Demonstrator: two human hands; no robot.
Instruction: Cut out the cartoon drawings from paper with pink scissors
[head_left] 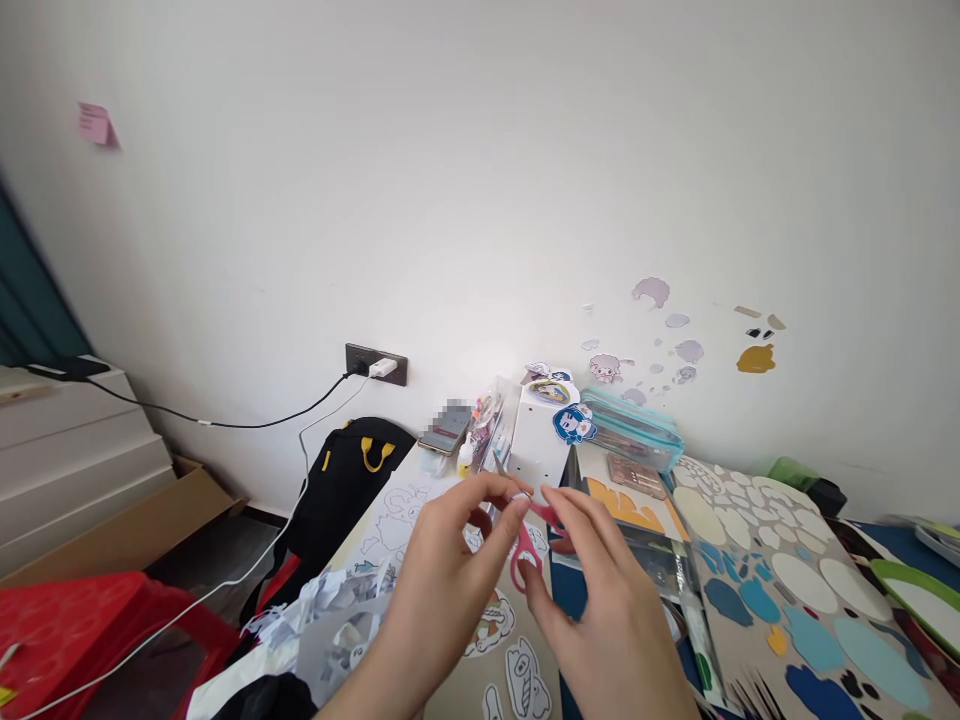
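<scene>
My right hand point(600, 590) is closed on pink-handled scissors point(523, 555), with its fingers at the handle loops. Their blades point away toward the wall and are partly hidden behind my left hand point(457, 560). The left thumb and index finger pinch a small piece of paper point(520, 497), mostly covered by the fingertips. Both hands are close together above the table. Under them lie paper cut-outs point(527, 680) with black line drawings, beside a sheet with drawn outlines point(394, 520).
White paper scraps point(337, 600) are heaped at left, near a red stool point(82, 640) and black backpack point(345, 490). A phone point(446, 428), white box point(531, 430) and clear pouch point(634, 430) stand by the wall. Colored cut shapes point(814, 640) cover a board at right. A white cable point(300, 500) hangs left.
</scene>
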